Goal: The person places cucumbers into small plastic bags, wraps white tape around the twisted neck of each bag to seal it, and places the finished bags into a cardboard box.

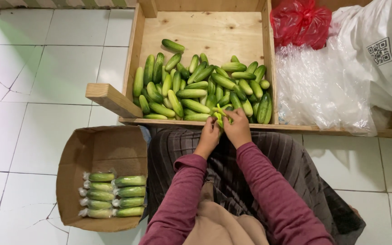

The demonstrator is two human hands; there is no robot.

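Observation:
A pile of green cucumbers (200, 86) lies in a shallow wooden crate (205, 31) in front of me. At its near edge both hands meet. My left hand (209, 135) and my right hand (237, 128) pinch a small yellow-green strip (219, 114), held between the fingers just above the cucumbers. Whether a cucumber is also held I cannot tell. Maroon sleeves cover both arms. A cardboard box (91, 149) at my left holds several cucumber packs wrapped in clear plastic (112, 194).
Clear plastic bags (318, 86) lie heaped right of the crate, with a red plastic bag (301, 20) and a large white sack (382, 50) behind them. A wooden bar (112, 100) sticks out from the crate's left corner. White floor tiles (32, 90) surround everything.

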